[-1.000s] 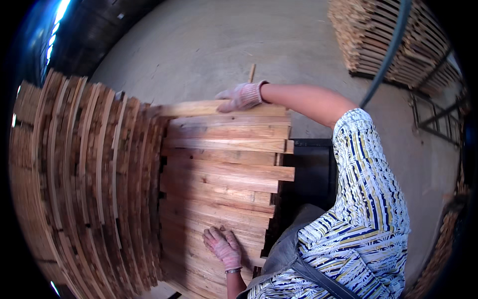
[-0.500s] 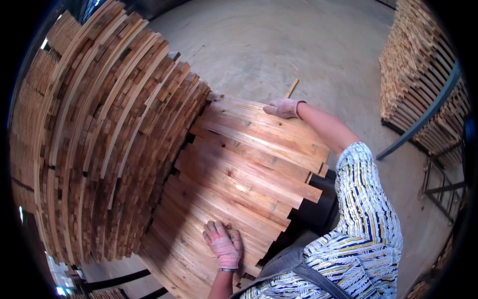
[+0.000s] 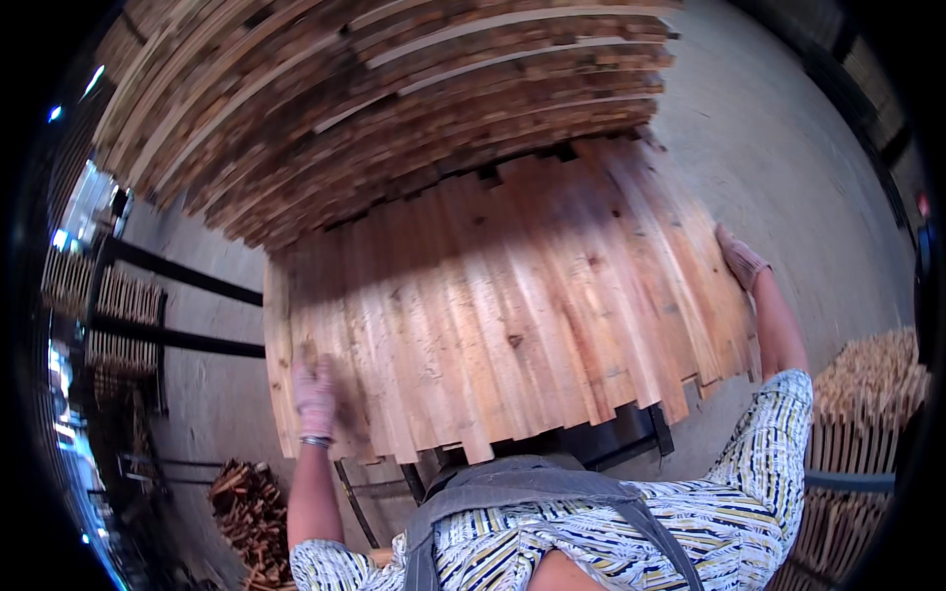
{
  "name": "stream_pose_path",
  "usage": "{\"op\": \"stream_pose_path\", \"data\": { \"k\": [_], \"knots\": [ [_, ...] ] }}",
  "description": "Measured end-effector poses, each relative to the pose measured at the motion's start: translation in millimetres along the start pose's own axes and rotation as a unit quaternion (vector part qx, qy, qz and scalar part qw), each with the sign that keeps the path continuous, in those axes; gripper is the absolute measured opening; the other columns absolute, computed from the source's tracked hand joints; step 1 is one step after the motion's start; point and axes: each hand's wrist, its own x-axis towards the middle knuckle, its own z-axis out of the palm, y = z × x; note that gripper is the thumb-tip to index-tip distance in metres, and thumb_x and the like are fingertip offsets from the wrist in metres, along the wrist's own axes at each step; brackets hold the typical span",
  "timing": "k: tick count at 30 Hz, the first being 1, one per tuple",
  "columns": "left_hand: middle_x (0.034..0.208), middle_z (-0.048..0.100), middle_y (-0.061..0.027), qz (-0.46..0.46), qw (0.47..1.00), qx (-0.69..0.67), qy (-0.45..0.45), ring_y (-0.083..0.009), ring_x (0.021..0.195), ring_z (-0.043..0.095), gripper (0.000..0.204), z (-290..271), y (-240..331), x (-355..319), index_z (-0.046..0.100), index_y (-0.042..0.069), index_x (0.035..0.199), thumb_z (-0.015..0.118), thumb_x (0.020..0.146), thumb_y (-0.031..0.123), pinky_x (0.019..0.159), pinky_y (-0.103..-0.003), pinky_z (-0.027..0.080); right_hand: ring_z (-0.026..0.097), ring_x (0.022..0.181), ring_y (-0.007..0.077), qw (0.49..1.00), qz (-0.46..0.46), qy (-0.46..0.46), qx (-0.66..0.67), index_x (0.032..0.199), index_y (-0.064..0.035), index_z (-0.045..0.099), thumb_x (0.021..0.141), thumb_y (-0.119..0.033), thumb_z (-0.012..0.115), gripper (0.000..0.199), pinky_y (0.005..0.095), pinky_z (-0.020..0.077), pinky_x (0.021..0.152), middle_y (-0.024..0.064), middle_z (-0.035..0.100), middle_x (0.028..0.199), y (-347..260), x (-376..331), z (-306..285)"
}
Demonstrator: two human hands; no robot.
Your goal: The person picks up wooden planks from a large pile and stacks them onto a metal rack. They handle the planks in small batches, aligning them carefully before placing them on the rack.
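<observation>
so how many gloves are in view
2: one glove on the left hand, at the left part of the plank layer; another glove on the right hand, at the layer's right edge. Dark surroundings could hide more.

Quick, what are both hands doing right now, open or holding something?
Left hand: open, blurred, on or just over the planks, holding nothing.
Right hand: at the planks' right edge; whether it grips can't be told.

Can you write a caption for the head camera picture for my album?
Gloved left hand and right hand at opposite sides of a row of wooden boards, beside stacked wood.
</observation>
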Motion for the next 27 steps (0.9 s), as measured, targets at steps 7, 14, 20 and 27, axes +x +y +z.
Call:
{"op": "stream_pose_path", "data": {
  "k": [7,14,20,27],
  "knots": [
    [0.137,0.060,-0.0176,-0.350,0.931,-0.096,-0.044,-0.0284,0.123,0.058,0.086,-125.6,-120.7,10.7,0.046,-0.002,0.145,0.052,0.094,0.067,0.106,-0.041,0.043,0.052,0.131,0.0240,0.999,-0.005,-0.021,-0.028,0.148,0.0005,0.046,0.101,-0.067,0.033,0.083,0.0372,0.0373,0.112,0.0156,0.052,0.147,-12.1,-9.6,-4.6],
    [0.123,0.068,-0.0121,-0.372,0.879,-0.277,-0.111,-0.0238,0.108,0.066,0.054,-115.5,-136.2,23.1,0.062,0.001,0.130,0.064,0.097,0.044,0.099,-0.037,0.051,0.056,0.126,0.0221,0.998,0.029,-0.030,0.044,0.145,-0.0004,0.051,0.100,-0.068,0.037,0.082,0.0373,0.0406,0.109,0.0135,0.058,0.141,-7.4,-20.7,2.8],
    [0.115,0.071,-0.0108,-0.395,0.873,-0.268,-0.099,-0.0232,0.102,0.067,0.047,-133.8,-105.4,26.7,0.064,0.002,0.127,0.063,0.097,0.038,0.096,-0.036,0.051,0.055,0.127,0.0182,0.996,0.040,-0.034,0.073,0.144,-0.0024,0.053,0.103,-0.063,0.038,0.074,0.0328,0.0387,0.111,0.0081,0.059,0.140,-14.0,-35.7,23.4],
    [0.131,0.064,-0.0158,-0.363,0.881,-0.259,-0.158,-0.0309,0.117,0.062,0.059,-107.7,-66.4,9.4,0.056,0.003,0.139,0.049,0.101,0.047,0.102,-0.042,0.048,0.058,0.123,0.0267,0.996,-0.004,0.065,-0.060,0.137,-0.0098,0.059,0.104,-0.053,0.036,0.059,0.0408,0.0431,0.106,0.0122,0.061,0.137,-49.8,-21.9,50.6]
  ]
}}
